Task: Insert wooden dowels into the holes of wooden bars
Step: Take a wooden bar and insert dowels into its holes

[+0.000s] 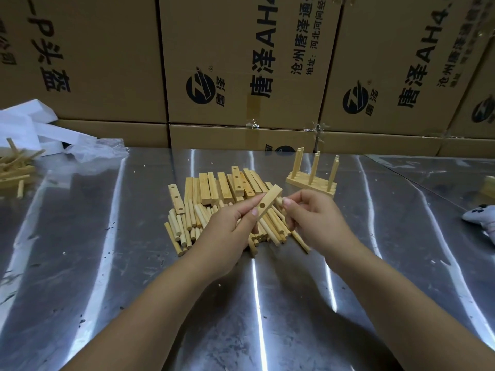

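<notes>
Stacked cardboard boxes [241,62] with printed black lettering fill the whole upper half of the frame as a back wall. Below them a shiny metal table [107,263] covers the rest, scratched and with streaks of glare.

Upper left: white foam pieces and crumpled clear plastic [40,129], and at the left edge a loose heap of thin wooden sticks [16,167].

Centre of frame: a pile of wooden bars [222,186] lying flat on the table, some with holes facing up. Touching its near side is a pile of loose dowels [187,226], mostly lying parallel.

Both forearms come in from the bottom edge and meet over the dowel pile. Left hand [227,236] pinches a single bar [267,202] between thumb and fingers at its lower end. This bar is lifted off the table and tilted, upper end pointing up and right, one round hole facing the camera. Right hand [316,218] has thumb and forefinger pinched together on the end of a dowel [280,201] just beside the bar's upper end; the dowel is mostly hidden, so contact with the bar cannot be told.

Right of the bar pile, just beyond the right hand: finished bars [312,183] lying side by side with dowels standing upright in their holes.

Right edge: a white game controller [482,218], cut off by the frame.
</notes>
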